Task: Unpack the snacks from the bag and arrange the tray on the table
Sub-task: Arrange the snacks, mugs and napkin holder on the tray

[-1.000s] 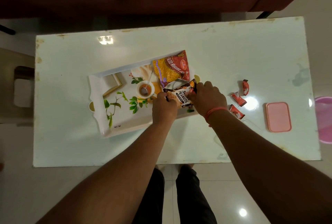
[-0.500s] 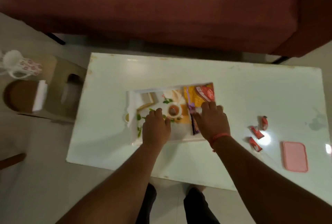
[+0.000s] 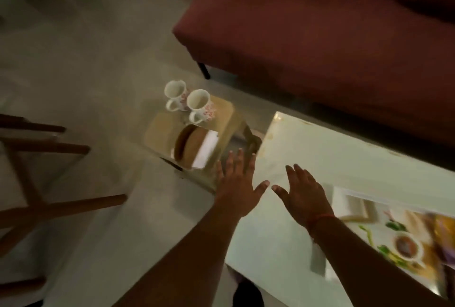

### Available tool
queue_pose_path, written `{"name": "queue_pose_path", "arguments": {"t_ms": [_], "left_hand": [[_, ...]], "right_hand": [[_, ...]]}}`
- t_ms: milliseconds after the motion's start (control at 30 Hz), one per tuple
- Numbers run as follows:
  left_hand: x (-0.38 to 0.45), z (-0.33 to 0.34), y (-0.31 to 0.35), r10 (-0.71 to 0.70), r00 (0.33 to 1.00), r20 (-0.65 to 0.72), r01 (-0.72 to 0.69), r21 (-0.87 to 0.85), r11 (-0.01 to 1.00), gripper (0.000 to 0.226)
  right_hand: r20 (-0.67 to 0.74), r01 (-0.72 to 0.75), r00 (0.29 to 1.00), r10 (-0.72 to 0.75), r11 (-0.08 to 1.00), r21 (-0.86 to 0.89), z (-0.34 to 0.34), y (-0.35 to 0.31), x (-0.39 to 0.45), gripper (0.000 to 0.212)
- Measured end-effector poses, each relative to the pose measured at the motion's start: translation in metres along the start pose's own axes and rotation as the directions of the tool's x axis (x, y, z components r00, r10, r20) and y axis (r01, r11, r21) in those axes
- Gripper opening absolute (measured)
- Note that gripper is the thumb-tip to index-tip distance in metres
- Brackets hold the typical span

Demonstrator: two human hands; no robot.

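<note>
The white printed tray (image 3: 354, 204) lies on the white table (image 3: 320, 154) at the right edge of the view, blurred, with a yellow snack packet (image 3: 443, 228) partly in view on it. My left hand (image 3: 236, 183) is open, fingers spread, over the table's left end and reaching toward a low stool. My right hand (image 3: 302, 193) is open too, palm down above the table, left of the tray. Neither hand holds anything. No bag is in view.
A low tan stool (image 3: 221, 119) left of the table carries two white floral mugs (image 3: 199, 106), a brown round plate (image 3: 187, 146) and a white napkin stack (image 3: 206, 149). A maroon sofa (image 3: 320, 35) stands behind. Wooden chair legs (image 3: 61, 149) are at the left.
Both hands have left the tray and the snack packets and moved left, open and empty. The view has swung left, bringing the stool with the mugs toward the centre.
</note>
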State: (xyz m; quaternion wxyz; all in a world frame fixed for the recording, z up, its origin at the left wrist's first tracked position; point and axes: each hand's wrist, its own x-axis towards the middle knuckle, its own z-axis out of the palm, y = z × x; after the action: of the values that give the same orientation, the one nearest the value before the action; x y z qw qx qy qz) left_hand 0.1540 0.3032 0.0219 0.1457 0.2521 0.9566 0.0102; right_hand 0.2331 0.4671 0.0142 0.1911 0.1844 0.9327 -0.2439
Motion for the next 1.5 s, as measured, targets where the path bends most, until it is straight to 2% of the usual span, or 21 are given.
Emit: {"name": "queue_pose_path", "arguments": {"t_ms": [133,200,267,400,533,633,733,933,1067,1233,1300,1500], "left_hand": [[0.047,-0.041,-0.109,0.063,0.977,-0.205,-0.045,0.091,0.995,0.075],[0.076,-0.060,-0.152,0.069,0.964,-0.258,-0.036,0.130,0.991,0.069],[0.107,-0.076,-0.186,0.029,0.964,-0.263,0.011,0.149,0.989,0.066],[0.167,-0.102,-0.232,-0.077,0.982,-0.174,0.106,0.162,0.981,0.081],[0.213,-0.097,-0.251,-0.123,0.991,-0.061,0.127,0.064,0.990,0.081],[0.239,-0.095,-0.259,-0.122,0.992,0.029,0.121,0.008,0.993,0.083],[0.260,-0.095,-0.266,-0.064,0.996,0.069,0.060,0.058,0.996,0.079],[0.267,-0.097,-0.270,-0.083,0.990,0.116,0.080,0.038,0.996,0.065],[0.261,-0.107,-0.254,-0.017,0.998,0.060,0.009,0.118,0.993,0.065],[0.253,-0.129,-0.189,0.159,0.985,-0.070,-0.140,0.225,0.964,0.058],[0.246,-0.135,-0.141,0.258,0.964,-0.069,-0.229,0.286,0.930,0.055],[0.194,-0.123,0.048,0.479,0.877,0.028,-0.473,0.222,0.853,0.058]], "right_hand": [[-0.021,0.108,0.994,-0.108,0.994,-0.012,0.001,-0.089,0.068,0.070],[-0.043,0.156,0.987,-0.156,0.988,0.003,-0.006,-0.128,0.106,0.068],[-0.042,0.206,0.977,-0.209,0.977,-0.055,-0.016,-0.159,0.142,0.072],[-0.095,0.311,0.940,-0.329,0.936,-0.164,-0.042,-0.212,0.206,0.084],[0.063,0.371,0.927,-0.369,0.884,-0.285,-0.051,-0.246,0.247,0.098],[0.158,0.391,0.920,-0.358,0.863,-0.320,-0.047,-0.259,0.259,0.092],[0.137,0.394,0.919,-0.370,0.860,-0.325,-0.043,-0.264,0.265,0.088],[0.127,0.411,0.911,-0.392,0.848,-0.333,-0.040,-0.268,0.270,0.086],[0.050,0.351,0.936,-0.349,0.906,-0.238,-0.045,-0.252,0.270,0.087],[-0.142,0.257,0.950,-0.278,0.955,-0.146,-0.075,-0.173,0.227,0.097],[-0.186,0.190,0.960,-0.210,0.975,-0.117,-0.089,-0.131,0.198,0.096],[-0.193,-0.068,0.980,0.056,0.996,-0.057,-0.098,0.008,0.079,0.084]]}}
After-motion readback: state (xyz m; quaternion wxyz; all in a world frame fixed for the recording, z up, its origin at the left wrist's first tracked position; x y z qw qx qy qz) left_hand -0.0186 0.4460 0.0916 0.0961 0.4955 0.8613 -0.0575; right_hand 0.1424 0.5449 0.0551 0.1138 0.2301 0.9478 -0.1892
